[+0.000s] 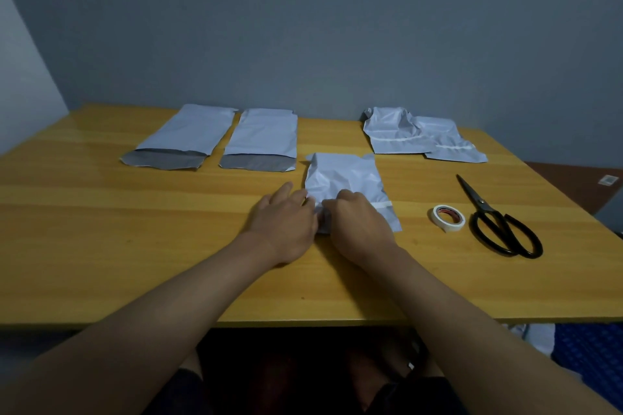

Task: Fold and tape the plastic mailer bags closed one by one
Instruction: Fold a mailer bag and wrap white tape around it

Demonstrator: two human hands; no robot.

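Note:
A white mailer bag [344, 175] lies in the middle of the wooden table [135, 246], its near end folded over. A strip of white tape [381, 205] crosses that fold and shows to the right of my right hand [357, 226]. My right hand covers the folded end with its fingers curled down onto the tape. My left hand [283, 222] lies beside it at the bag's left edge, fingers extended and touching the bag. Two unfolded bags [188, 135] [263, 138] with grey open flaps lie at the back left. Two folded, taped bags [394, 131] [451, 145] lie at the back right.
A roll of white tape [448, 217] sits right of the bag. Black scissors [495, 219] lie further right, blades pointing away. The table meets a grey wall at the back. Blue fabric [593, 350] shows below the table's right front edge.

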